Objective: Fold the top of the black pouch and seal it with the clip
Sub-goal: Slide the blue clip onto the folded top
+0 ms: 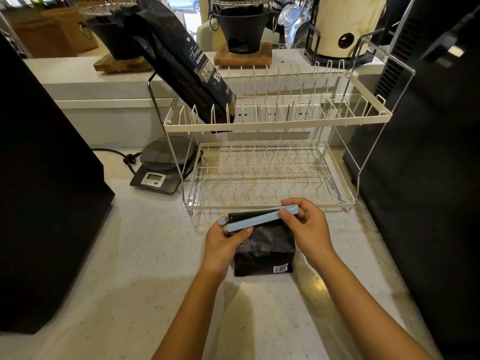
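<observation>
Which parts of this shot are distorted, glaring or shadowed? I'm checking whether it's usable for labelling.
Head view: wide-angle bending bows the dish rack and the dark appliances at both edges; bright glare washes out the background window; the left hand and right hand are sharp on the blue clip over the black pouch; the arms cast soft shadows on the countertop.

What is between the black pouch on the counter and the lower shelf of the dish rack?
In the head view, only a bare strip of counter separates the black pouch from the lower shelf; the blue clip lies across the pouch's top.
</observation>
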